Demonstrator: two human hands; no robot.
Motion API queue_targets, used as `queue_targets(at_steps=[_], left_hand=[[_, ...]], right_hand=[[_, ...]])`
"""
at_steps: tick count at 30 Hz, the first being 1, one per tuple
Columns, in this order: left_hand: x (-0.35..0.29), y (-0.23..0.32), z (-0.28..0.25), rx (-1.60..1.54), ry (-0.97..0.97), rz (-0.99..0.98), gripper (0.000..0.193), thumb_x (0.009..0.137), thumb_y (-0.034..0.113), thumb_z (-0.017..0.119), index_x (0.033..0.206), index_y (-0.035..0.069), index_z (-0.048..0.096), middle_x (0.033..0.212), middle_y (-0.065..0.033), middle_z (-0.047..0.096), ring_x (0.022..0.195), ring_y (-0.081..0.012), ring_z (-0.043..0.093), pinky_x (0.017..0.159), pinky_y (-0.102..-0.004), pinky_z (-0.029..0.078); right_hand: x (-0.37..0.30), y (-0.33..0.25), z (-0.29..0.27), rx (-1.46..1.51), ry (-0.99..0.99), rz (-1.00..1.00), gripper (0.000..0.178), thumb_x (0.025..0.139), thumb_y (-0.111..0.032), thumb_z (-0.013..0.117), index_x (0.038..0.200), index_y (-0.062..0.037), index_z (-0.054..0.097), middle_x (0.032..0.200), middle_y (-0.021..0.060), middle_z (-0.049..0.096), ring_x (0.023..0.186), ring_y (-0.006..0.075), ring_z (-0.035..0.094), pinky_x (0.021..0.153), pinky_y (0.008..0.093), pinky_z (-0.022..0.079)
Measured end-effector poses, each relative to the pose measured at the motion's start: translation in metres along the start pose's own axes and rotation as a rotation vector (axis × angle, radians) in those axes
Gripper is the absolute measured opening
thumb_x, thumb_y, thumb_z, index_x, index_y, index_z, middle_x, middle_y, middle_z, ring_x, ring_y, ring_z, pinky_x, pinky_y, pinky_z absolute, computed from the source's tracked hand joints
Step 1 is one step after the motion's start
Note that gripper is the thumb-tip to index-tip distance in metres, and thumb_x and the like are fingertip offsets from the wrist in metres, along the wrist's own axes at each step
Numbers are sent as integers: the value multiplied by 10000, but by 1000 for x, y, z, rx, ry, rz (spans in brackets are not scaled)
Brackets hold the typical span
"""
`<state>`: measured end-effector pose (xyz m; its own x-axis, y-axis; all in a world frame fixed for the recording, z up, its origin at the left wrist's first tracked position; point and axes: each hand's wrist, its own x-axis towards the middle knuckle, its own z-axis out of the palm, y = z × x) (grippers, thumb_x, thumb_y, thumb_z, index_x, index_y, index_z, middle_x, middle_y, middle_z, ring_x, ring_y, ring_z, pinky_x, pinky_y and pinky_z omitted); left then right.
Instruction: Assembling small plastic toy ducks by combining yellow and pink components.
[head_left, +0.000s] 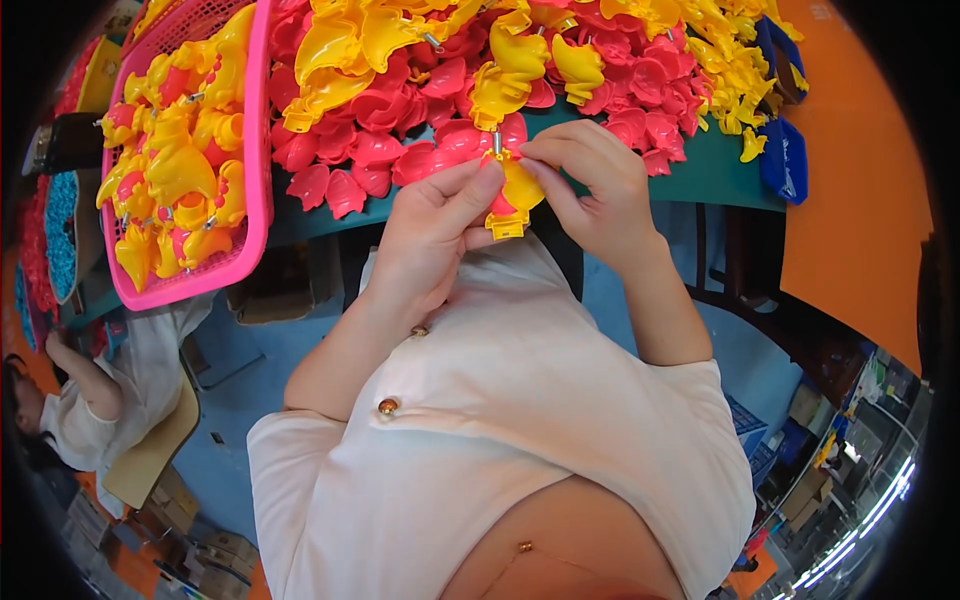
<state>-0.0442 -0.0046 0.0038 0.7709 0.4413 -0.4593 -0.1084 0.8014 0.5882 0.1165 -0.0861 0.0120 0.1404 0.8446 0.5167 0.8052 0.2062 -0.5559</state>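
Observation:
Between my hands, just off the near edge of the table, is a yellow plastic toy part [519, 187] with a pink piece and a small metal spring at its top. My left hand [440, 215] is closed on its left side, thumb over the front. At the upper right of the same part, my right hand [597, 190] pinches with thumb and fingertips. Right behind it lie a heap of pink shell-shaped pieces [375, 150] and several yellow toy parts [518, 55], some with metal springs showing.
On the left stands a pink plastic basket [258, 130] holding yellow-and-pink parts. Loose yellow pieces [725, 75] and blue bins [785, 160] sit at the table's right end, beside an orange surface [850, 180]. Another person [110, 400] works at the far left.

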Motion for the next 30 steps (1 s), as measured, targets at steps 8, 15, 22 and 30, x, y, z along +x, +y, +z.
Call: queue_targets(at_steps=[8,15,22,30], left_hand=[[-4,0,-7,50,-10,13,370,867,218,669,1146,-13,594,924,-13,646,794,-34,605,603,-159,494],[-5,1,-5,148,-2,37,298,926,192,576,1120,-34,592,958,-80,657,808,-114,646,697,-257,558],[-2,3,2,196,-32,32,312,908,176,604,1137,-36,589,971,-76,655,823,-113,641,712,-252,551],[10,-2,9,248,-92,-126,372,884,202,642,1173,-24,584,983,-73,646,869,-115,638,767,-235,535]], right_hand=[[-4,-12,5,102,81,57,166,721,104,665,871,35,650,813,118,636,717,197,631,633,255,496],[-5,-10,-4,78,19,12,183,722,100,672,890,28,656,818,121,634,709,191,628,599,244,490],[-9,4,-16,285,-93,184,140,753,59,674,889,30,666,846,100,634,736,162,616,650,251,483],[-31,15,-18,1030,-67,779,44,784,25,672,820,42,651,774,34,565,727,91,557,656,223,458]])
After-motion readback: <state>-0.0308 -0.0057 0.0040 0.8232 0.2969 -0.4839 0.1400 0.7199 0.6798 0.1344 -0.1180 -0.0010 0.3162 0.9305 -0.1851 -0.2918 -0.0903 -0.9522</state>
